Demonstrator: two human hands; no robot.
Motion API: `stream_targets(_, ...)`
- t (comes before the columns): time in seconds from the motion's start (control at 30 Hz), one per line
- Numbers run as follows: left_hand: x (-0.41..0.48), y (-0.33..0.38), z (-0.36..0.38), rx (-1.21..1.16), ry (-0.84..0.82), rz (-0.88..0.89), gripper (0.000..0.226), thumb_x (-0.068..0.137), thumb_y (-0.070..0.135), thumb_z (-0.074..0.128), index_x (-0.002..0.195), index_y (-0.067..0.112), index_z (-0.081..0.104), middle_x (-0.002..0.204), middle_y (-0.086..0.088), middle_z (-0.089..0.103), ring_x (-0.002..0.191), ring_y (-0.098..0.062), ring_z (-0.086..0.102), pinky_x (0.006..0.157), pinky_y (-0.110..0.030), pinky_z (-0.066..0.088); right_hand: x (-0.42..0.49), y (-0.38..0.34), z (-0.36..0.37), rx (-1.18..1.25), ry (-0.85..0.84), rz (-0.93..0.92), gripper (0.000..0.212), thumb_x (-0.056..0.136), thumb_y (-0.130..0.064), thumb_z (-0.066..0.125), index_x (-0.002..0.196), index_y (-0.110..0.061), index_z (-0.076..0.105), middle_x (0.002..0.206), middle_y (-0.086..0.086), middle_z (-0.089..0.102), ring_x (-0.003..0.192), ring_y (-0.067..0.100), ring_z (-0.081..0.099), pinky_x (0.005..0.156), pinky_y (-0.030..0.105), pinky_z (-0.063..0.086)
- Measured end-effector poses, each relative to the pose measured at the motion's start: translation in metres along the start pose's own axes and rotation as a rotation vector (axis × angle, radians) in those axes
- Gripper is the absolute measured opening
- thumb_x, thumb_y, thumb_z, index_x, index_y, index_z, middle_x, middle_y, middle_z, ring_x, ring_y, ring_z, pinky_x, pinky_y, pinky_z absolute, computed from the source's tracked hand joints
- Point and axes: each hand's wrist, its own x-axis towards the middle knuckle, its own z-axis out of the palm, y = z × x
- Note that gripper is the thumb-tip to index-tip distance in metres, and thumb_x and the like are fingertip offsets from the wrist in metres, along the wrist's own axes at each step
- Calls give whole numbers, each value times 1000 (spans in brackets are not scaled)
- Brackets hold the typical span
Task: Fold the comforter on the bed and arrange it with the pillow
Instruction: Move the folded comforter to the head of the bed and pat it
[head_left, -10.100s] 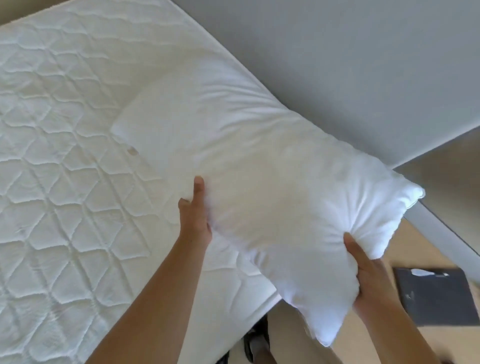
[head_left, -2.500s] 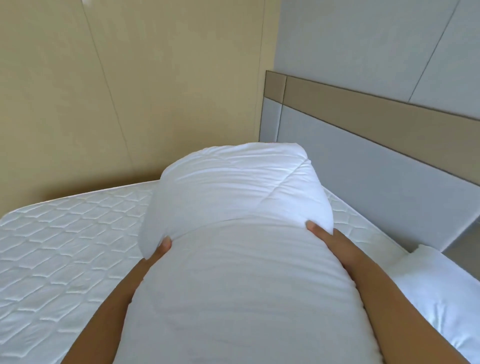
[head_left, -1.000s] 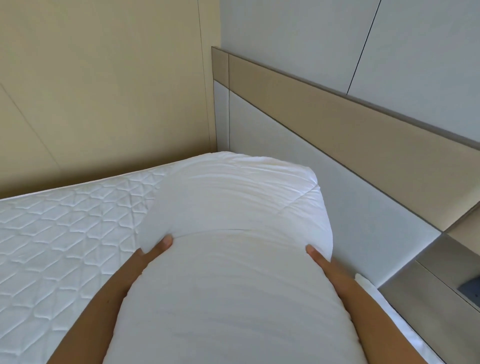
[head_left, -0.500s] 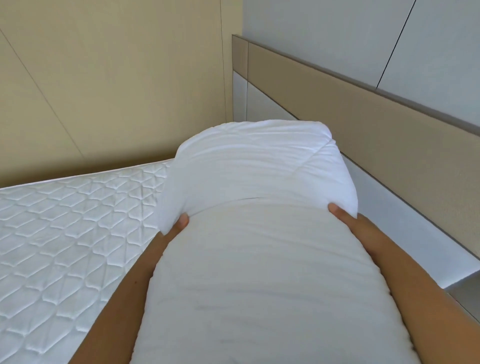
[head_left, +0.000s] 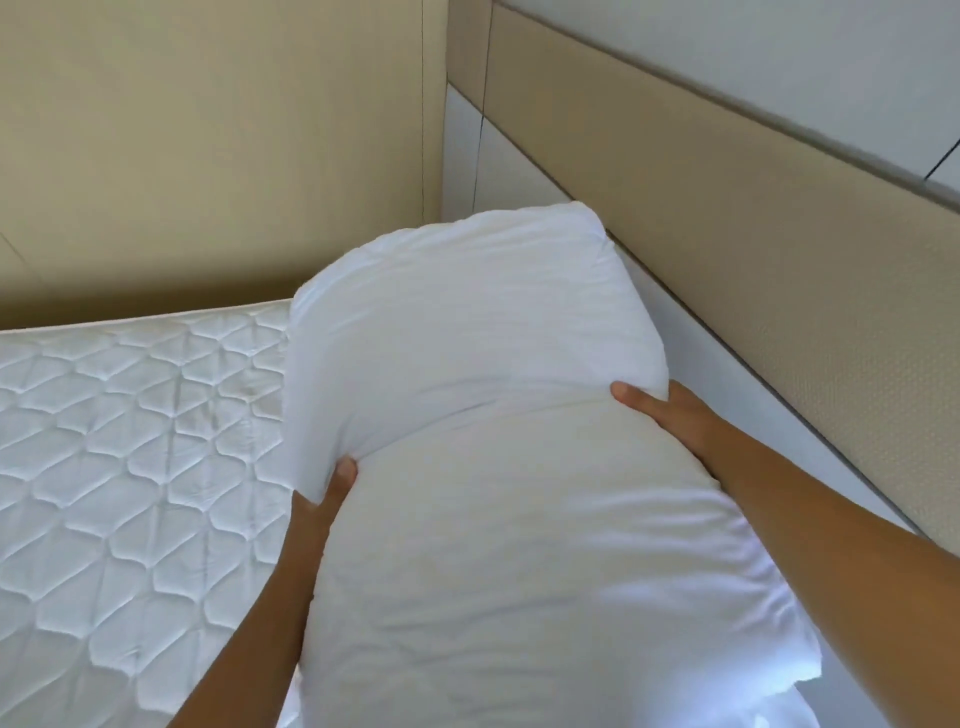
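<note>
I carry the folded white comforter (head_left: 519, 545) as a thick bundle in front of me, above the head end of the bed. Its far fold points toward the corner where the headboard meets the side wall. My left hand (head_left: 327, 493) grips the bundle's left side at the crease between the two folds, thumb on top. My right hand (head_left: 665, 415) grips the right side at the same crease, close to the headboard. The bundle hides the fingers of both hands. I cannot pick out the pillow in this view.
The bare quilted mattress (head_left: 130, 441) stretches to the left of the bundle. A beige and grey padded headboard (head_left: 779, 234) runs along the right. A beige wall (head_left: 208, 130) closes the far side of the bed.
The bundle has swung right, so its far end now lies close to the headboard corner. Both hands keep the same grip, and my left hand sits lower than before.
</note>
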Motion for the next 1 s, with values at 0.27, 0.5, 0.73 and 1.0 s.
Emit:
stream_targets(0.27, 69, -112, 71, 146, -24, -322, 134, 55, 89, 61, 155, 11, 19, 149, -12, 44, 134, -31, 45, 105, -37, 35, 158, 126, 33, -241, 129, 159, 83, 76, -62, 73, 144, -21, 47, 135, 2, 60, 123, 27, 57, 100, 39, 46)
stream_targets(0.5, 88, -111, 59, 329, 81, -324, 109, 71, 73, 72, 149, 10, 29, 142, -9, 47, 130, -31, 48, 110, -47, 39, 153, 134, 58, -543, 332, 170, 79, 88, -61, 58, 145, -10, 39, 145, 20, 47, 132, 40, 47, 108, 50, 40)
stream_targets(0.73, 105, -21, 152, 1049, -209, 488, 62, 95, 32, 57, 153, 23, 34, 160, -11, 25, 148, -35, 20, 114, -64, 23, 44, 101, 121, -878, 293, 85, 84, 91, -71, 37, 157, -22, 17, 162, 15, 16, 151, 39, 8, 118, 65, 4)
stream_targets(1.0, 225, -31, 240, 1658, -591, 710, 81, 80, 89, 9, 149, 56, -17, 165, 8, -22, 150, -38, -22, 107, -79, -7, 17, 170, 122, -883, 369, 168, 88, 86, -83, 22, 158, -40, -7, 167, 3, -17, 154, 28, -13, 122, 57, -7)
